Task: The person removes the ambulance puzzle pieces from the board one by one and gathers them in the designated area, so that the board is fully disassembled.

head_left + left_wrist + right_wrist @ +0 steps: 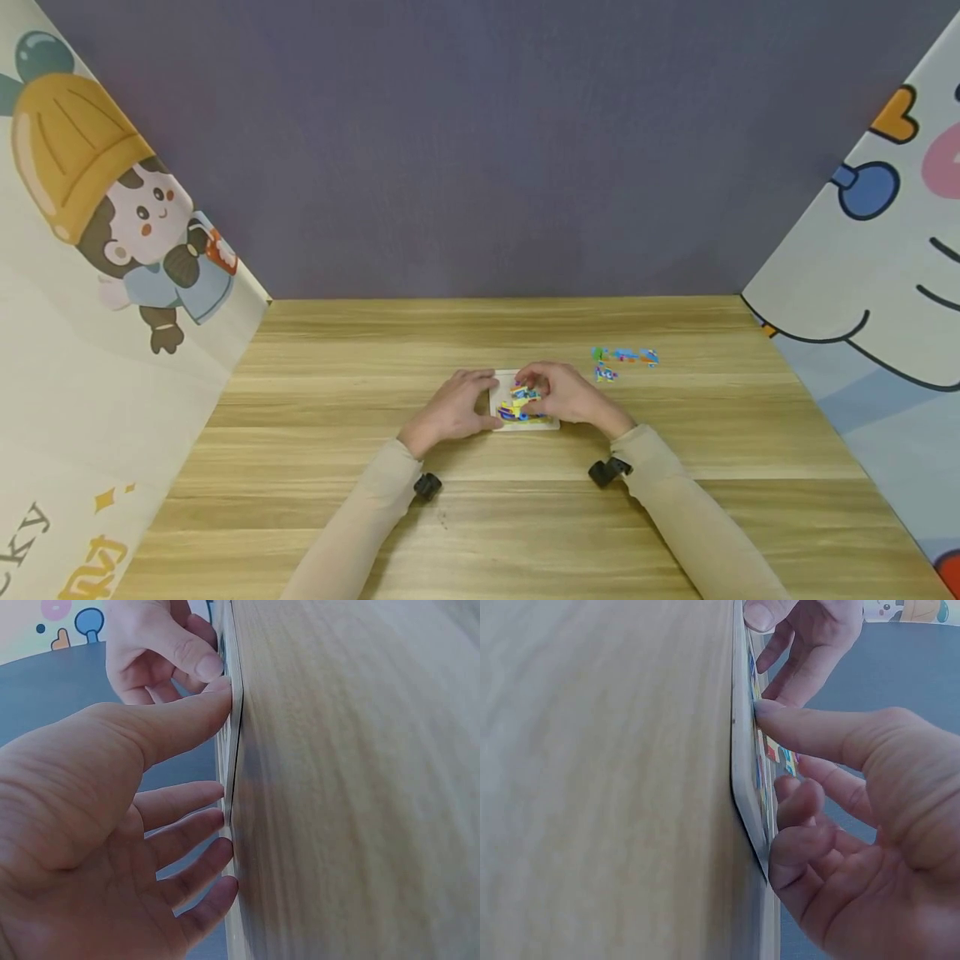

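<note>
A flat white puzzle board point(505, 385) lies on the table with brightly coloured puzzle pieces point(517, 410) on its lower part. My left hand point(453, 408) rests at the board's left edge, thumb near the lower corner and fingers near the upper one. In the left wrist view the fingers of the left hand point(97, 817) are extended and hold no piece. Over the board's right side, my right hand point(566, 392) pinches a small coloured puzzle piece point(786, 760) between thumb and index finger. The other right fingers curl beside the board; they partly hide it.
Several loose puzzle pieces point(626, 356) lie in a row to the board's upper right, with another piece point(605, 373) just below. The wooden table point(360, 333) meets a dark grey panel point(495, 167) behind. Cartoon-printed walls point(60, 350) stand on both sides.
</note>
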Available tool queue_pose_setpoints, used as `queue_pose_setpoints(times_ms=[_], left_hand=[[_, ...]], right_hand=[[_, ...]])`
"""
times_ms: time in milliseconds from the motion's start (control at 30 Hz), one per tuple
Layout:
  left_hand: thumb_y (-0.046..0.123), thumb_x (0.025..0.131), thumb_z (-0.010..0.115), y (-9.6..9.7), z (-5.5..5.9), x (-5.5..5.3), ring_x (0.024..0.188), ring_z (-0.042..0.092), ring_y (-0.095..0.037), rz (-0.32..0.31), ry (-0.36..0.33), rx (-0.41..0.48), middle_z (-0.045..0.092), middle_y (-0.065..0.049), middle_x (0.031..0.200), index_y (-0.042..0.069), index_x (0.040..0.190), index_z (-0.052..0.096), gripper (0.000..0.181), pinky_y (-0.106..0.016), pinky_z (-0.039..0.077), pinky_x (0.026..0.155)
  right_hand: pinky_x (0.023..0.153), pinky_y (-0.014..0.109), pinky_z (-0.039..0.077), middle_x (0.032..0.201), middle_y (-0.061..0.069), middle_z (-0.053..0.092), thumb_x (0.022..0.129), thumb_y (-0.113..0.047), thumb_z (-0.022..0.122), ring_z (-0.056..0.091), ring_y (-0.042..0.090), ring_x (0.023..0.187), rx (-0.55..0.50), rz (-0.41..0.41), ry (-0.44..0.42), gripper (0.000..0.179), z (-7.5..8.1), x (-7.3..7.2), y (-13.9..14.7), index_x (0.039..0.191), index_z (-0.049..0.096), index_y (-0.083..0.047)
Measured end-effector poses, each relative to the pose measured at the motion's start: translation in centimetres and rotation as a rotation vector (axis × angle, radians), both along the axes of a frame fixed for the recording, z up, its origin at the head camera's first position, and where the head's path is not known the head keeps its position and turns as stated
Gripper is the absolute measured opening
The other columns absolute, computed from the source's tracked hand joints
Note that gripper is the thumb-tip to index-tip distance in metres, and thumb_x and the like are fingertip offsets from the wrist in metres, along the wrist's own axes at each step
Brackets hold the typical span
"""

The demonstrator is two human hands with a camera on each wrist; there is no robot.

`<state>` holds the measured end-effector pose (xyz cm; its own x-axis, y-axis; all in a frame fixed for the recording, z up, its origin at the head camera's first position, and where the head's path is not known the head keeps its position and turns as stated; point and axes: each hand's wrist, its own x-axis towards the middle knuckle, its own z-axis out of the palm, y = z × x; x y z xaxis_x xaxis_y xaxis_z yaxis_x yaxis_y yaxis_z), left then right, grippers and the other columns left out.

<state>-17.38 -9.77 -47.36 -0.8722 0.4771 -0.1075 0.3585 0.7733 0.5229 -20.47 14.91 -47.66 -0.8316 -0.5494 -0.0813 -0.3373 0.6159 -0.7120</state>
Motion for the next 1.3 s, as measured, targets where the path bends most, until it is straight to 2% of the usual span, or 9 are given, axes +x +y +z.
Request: queue_pose_setpoints(times_ms=[333,700,933,1300], left_hand=[[0.039,0.093,0.082,0.0,-0.1,0.0,0.156,0.039,-0.038,0.005,0.001,-0.005,0.044,-0.013,0.169,0.004,0.153,0.055,0.074,-0.056,0.029,0.132],[0.039,0.093,0.083,0.0,0.1,0.1,0.156,0.039,-0.038,0.005,0.002,-0.002,0.045,-0.013,0.168,0.003,0.152,0.056,0.074,-0.056,0.029,0.132],[0.039,0.094,0.082,0.0,0.2,0.1,0.156,0.039,-0.038,0.002,-0.003,0.000,0.044,-0.013,0.168,0.003,0.152,0.056,0.073,-0.056,0.029,0.132],[0.039,0.095,0.080,0.0,0.3,0.2,0.156,0.040,-0.039,0.003,0.002,0.007,0.044,-0.013,0.168,0.003,0.152,0.056,0.071,-0.056,0.030,0.131]], right_hand=[[0.066,0.027,0.053,0.106,0.000,0.071,0.092,-0.018,0.086,0.058,0.012,0.072,-0.043,0.007,0.004,0.039,0.0,-0.1,0.1,0.128,0.072,-0.015],[0.057,0.025,0.048,0.113,0.005,0.072,0.094,-0.014,0.082,0.054,0.010,0.064,-0.034,0.053,0.033,0.043,0.1,-0.3,0.7,0.135,0.070,-0.010],[0.056,0.023,0.045,0.113,0.001,0.073,0.094,-0.016,0.083,0.054,0.009,0.064,-0.020,0.042,0.036,0.043,0.0,-0.4,0.9,0.135,0.072,-0.013],[0.055,0.023,0.044,0.113,0.003,0.074,0.094,-0.019,0.083,0.054,0.009,0.063,-0.026,0.042,0.043,0.043,0.1,-0.3,1.1,0.135,0.072,-0.012]])
